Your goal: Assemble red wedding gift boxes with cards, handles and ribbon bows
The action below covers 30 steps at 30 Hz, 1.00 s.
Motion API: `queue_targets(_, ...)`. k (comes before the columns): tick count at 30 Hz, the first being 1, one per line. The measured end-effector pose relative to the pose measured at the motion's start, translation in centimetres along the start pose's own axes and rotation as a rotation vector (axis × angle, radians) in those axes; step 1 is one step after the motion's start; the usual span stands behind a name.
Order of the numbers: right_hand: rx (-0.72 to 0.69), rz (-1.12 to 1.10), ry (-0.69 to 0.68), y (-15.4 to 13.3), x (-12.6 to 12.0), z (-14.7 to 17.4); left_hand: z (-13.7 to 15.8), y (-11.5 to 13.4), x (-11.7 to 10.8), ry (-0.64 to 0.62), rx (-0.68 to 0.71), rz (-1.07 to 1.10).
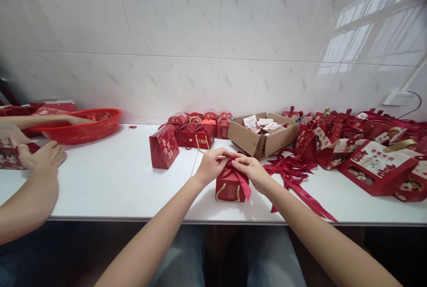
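Close to the table's front edge stands a small red gift box [230, 189] with gold rope handles. A red ribbon [244, 184] lies across its top, one tail hanging down the right side. My left hand [212, 165] pinches the ribbon above the box from the left. From the right, my right hand [251, 171] pinches it too, the fingertips of both hands nearly meeting. The exact shape of the ribbon between the fingers is hidden. Right of the box, a heap of loose red ribbons [293, 171] spreads to the table edge.
Behind are a red triangular box [164, 147], red gift boxes [195, 136] and an open cardboard box [276, 142] of printed cards. Many finished-looking boxes [376, 167] crowd the right. At left, a co-worker's hand [43, 156] holds a box; their other arm reaches into a red basin [83, 132].
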State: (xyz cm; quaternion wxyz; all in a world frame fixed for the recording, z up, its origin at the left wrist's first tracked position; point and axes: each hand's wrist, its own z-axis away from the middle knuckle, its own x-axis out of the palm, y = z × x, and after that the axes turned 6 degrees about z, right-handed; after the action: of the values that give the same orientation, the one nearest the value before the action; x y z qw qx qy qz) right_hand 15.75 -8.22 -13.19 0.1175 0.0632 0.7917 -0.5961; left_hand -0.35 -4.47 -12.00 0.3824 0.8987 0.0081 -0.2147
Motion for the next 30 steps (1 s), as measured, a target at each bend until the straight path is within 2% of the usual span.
queue_targets(3,0.061,-0.015,0.073,-0.2,0.5,0.2,0.5,0.8,-0.5,0.037,-0.082,0.02)
queue_targets(8,0.091,-0.027,0.124,-0.9,0.9,0.8,1.3,1.7,-0.9,-0.122,-0.146,0.023)
queue_targets(13,0.086,-0.007,0.109,-1.3,0.6,1.6,1.1,1.0,-0.6,-0.097,-0.199,0.057)
queue_targets(17,0.003,0.12,0.138,-0.3,-0.7,1.7,1.1,0.6,-0.8,-0.114,-0.215,0.066)
queue_targets(22,-0.219,0.397,0.196,1.2,-2.4,1.2,0.9,1.1,-1.0,-0.184,-0.237,0.06)
queue_targets(26,-0.322,0.564,0.129,0.6,-3.2,1.1,0.5,1.8,-0.8,-0.196,-0.242,0.023)
queue_targets(30,-0.327,0.554,0.015,-1.3,-4.0,1.7,0.6,1.8,-0.7,-0.206,-0.235,0.02)
